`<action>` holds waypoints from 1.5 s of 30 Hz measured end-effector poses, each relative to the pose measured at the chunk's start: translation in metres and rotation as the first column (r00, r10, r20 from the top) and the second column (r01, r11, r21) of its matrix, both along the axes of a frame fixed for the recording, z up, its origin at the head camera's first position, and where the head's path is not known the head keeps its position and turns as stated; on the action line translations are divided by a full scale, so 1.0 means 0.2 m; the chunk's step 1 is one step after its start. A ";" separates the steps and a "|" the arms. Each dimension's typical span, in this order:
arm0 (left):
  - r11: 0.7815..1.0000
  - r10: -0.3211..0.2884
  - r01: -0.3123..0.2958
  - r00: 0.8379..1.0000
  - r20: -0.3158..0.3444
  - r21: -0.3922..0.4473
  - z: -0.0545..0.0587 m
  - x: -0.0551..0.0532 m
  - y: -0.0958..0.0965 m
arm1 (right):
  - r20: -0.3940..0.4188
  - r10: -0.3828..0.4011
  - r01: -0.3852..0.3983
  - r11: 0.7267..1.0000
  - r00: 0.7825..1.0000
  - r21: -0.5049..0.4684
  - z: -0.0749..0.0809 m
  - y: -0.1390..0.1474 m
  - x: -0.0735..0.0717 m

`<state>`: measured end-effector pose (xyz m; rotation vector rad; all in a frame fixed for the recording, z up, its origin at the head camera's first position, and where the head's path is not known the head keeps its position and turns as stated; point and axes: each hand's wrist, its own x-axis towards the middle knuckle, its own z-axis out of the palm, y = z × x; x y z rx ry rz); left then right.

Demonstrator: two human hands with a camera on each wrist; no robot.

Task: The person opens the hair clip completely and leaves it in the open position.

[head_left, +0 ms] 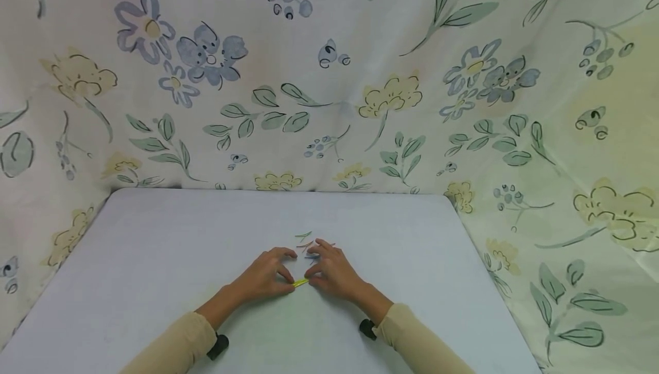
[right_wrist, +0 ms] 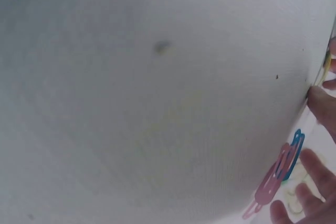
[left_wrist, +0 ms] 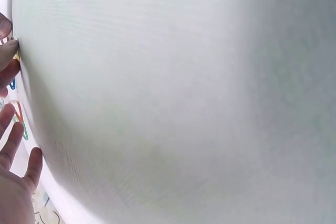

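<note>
A thin yellow clip lies low over the white table between both hands. My left hand pinches its left end between thumb and finger, while the right hand pinches its right end. The other fingers of both hands are spread. Just beyond them is a slim looped blue clip, partly covered by the right hand. Farther off are an orange clip and a green clip, each showing as a narrow V. The right wrist view shows pink looped clips overlapping the blue one.
The white tabletop spreads around both hands. A floral cloth hangs behind the table and along its sides. Black wrist cameras are strapped at the left cuff and the right cuff.
</note>
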<state>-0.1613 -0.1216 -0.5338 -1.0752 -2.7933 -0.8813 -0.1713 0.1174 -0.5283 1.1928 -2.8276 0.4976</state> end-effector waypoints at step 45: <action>0.926 0.094 -0.178 0.963 0.251 0.334 0.03 -0.04 0.09 | 0.302 -0.067 0.168 0.932 0.951 -0.321 0.11 0.02 -0.02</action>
